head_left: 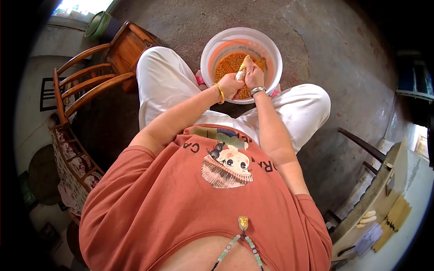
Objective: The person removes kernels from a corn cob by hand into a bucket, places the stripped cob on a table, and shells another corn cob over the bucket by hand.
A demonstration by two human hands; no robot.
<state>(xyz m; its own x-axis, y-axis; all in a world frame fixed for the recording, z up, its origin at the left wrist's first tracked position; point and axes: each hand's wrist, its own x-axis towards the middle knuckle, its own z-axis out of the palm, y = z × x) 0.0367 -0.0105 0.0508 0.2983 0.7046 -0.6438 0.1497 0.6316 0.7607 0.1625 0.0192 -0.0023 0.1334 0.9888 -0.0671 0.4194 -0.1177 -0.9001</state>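
Note:
A partly stripped corn cob, pale with some yellow kernels near its tip, is held tilted over a white bucket. My left hand, with a gold bangle at the wrist, is wrapped round the cob's lower part. My right hand, with a silver bangle, presses against the cob's upper side, its fingers closed. Beneath both hands, loose orange-yellow kernels and what look like more cobs lie inside the bucket.
The bucket stands on the concrete floor between my knees. A wooden chair is on the left, with a green container behind it. At the lower right is a table with several pale cobs.

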